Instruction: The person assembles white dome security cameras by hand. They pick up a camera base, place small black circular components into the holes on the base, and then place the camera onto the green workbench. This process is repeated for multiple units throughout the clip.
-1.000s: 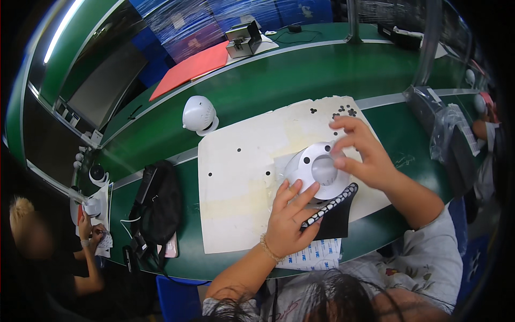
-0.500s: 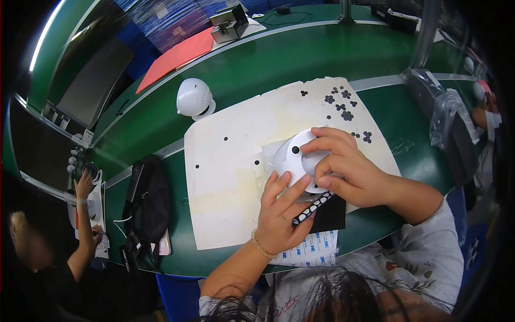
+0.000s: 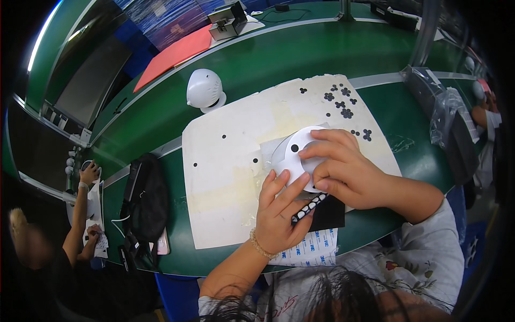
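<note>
Left hand [image 3: 280,221] lay on white housing [image 3: 291,164], right hand [image 3: 346,170] curled over it; couldn't tell if either pinched. 1 black dot [image 3: 294,148] sat beside right hand; steady left support seemed best.

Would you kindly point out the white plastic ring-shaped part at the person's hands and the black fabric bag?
White plastic ring-shaped part [image 3: 293,162]: head view, on its flat face, left of the opening.
Black fabric bag [image 3: 152,212]: head view, on its main body.

On the green table [image 3: 424,155] lie a cream board [image 3: 220,193], a black bag [image 3: 149,209] to its left, a flat pinkish thing [image 3: 164,244] beside the bag, and a blue-printed white sheet [image 3: 316,253] at the near edge.
</note>
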